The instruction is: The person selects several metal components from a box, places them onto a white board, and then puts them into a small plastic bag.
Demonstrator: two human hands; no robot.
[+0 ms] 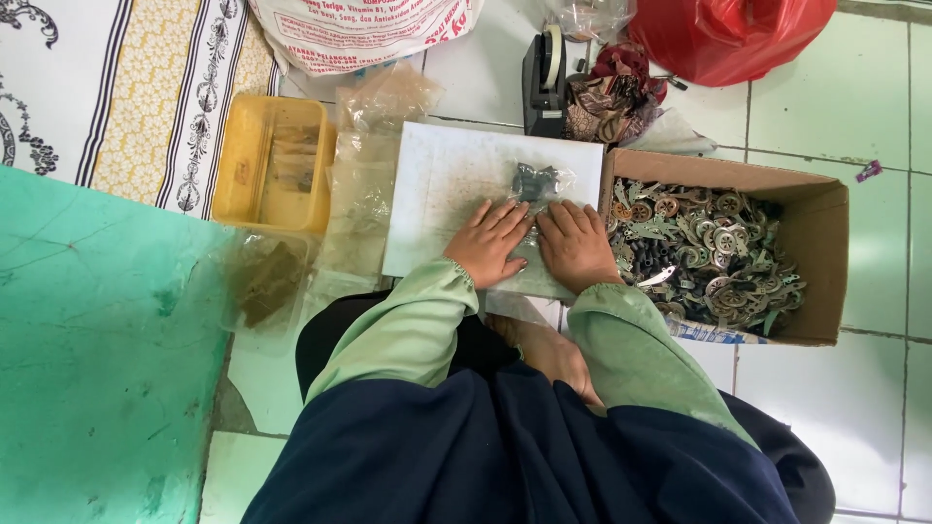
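Note:
Both my hands lie flat, side by side, on a clear plastic bag (540, 190) that rests on a white board (437, 184). My left hand (488, 242) presses the bag's near end, fingers pointing away from me. Right beside it, touching, my right hand (577, 243) presses the same bag. Dark small metal parts (535, 180) are bunched in the bag's far end, just beyond my fingertips. I wear light green sleeves.
A cardboard box (823, 254) full of several metal parts sits to the right. A yellow tray (243, 175) and empty clear bags (364, 194) lie left. A black tape dispenser (545, 78), a red bag (728, 34) and a green surface (87, 340) surround me.

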